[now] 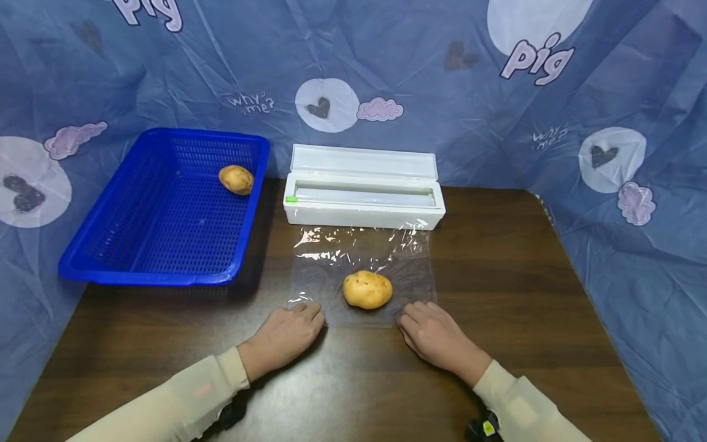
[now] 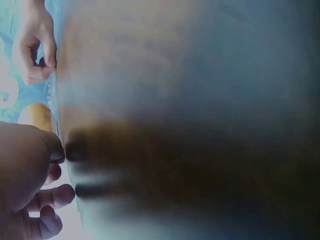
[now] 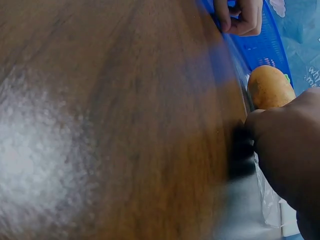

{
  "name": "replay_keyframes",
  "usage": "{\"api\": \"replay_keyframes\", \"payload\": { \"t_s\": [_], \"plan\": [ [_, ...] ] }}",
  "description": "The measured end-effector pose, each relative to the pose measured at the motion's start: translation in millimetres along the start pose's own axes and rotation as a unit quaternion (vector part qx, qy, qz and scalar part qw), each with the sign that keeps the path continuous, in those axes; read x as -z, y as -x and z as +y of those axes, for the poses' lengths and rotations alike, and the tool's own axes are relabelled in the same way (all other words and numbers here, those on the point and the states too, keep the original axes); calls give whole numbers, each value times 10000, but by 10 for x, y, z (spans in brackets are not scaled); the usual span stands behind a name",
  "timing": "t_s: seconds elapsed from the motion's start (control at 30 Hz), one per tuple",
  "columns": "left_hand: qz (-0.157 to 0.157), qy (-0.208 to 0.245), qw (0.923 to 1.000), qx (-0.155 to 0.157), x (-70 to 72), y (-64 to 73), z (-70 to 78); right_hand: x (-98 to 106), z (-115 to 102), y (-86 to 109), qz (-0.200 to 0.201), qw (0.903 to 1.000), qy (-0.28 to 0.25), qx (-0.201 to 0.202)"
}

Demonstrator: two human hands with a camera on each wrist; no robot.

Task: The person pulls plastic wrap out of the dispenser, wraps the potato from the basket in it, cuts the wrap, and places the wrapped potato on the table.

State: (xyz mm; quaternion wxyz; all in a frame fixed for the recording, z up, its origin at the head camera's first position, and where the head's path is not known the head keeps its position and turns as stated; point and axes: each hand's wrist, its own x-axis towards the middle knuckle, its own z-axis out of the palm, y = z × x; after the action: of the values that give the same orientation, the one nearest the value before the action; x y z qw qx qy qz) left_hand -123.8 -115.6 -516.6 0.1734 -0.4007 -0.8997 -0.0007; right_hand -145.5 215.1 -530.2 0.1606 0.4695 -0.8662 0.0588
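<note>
A sheet of clear plastic wrap (image 1: 323, 279) runs from a white wrap dispenser box (image 1: 359, 215) toward the near side of the table. On the sheet lies a potato (image 1: 367, 290), also visible in the right wrist view as a rounded potato (image 3: 270, 87). My left hand (image 1: 289, 334) pinches the sheet's near left corner, its fingertips low at the tabletop. At the near right corner my right hand (image 1: 436, 337) pinches the wrap between thumb and fingers. The potato sits between both hands, touched by neither. The dispenser's lid (image 1: 363, 162) stands raised, showing the roll inside.
A blue plastic basket (image 1: 237, 261) stands at the table's left, with a second potato (image 1: 236, 179) against its right wall. Behind the brown wooden table (image 1: 525, 276) hangs a blue printed cloth (image 1: 442, 92). A green slider (image 1: 291, 199) sits on the dispenser's left end.
</note>
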Motion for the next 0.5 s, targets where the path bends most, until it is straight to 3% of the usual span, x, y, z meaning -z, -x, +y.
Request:
{"api": "replay_keyframes", "payload": {
  "t_s": [0.23,0.5],
  "plan": [
    [30,-288,9993,-234,29,-1,-64,14,-13,2,-30,9999,-123,-42],
    [-296,-556,9953,-733,150,-114,-131,116,21,-15,-118,9992,-309,-202]
  ]
}}
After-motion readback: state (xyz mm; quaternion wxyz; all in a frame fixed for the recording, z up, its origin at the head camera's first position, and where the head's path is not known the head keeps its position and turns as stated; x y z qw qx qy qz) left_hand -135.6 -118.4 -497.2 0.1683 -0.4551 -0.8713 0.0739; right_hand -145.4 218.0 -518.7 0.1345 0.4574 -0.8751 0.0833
